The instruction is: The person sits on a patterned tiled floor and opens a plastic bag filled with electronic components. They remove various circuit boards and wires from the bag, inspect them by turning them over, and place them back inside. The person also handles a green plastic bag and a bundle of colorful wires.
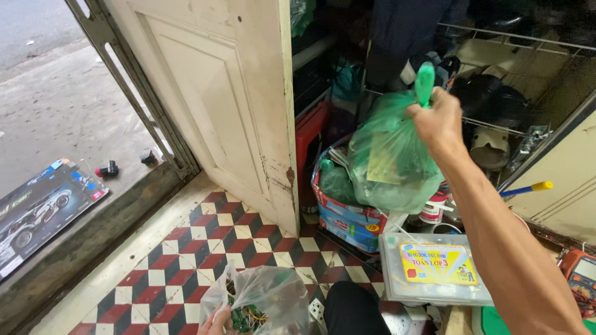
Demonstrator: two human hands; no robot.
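My right hand point(438, 119) is raised and grips the twisted neck of a full green plastic bag point(388, 158), which hangs over a colourful patterned bag point(347, 217) on the floor. At the bottom edge my left hand point(214, 321) holds a clear plastic bag point(267, 298) with green circuit boards and wires inside. Only a few fingers of that hand show.
A cream door point(223, 93) stands open on the left, with a checkered tile floor point(186, 248) below. A clear plastic box point(431, 270) with a yellow label lies right, a multimeter point(580, 273) beyond it. Wire shelves point(515, 74) hold clutter behind. A flat printed box point(40, 208) lies outside.
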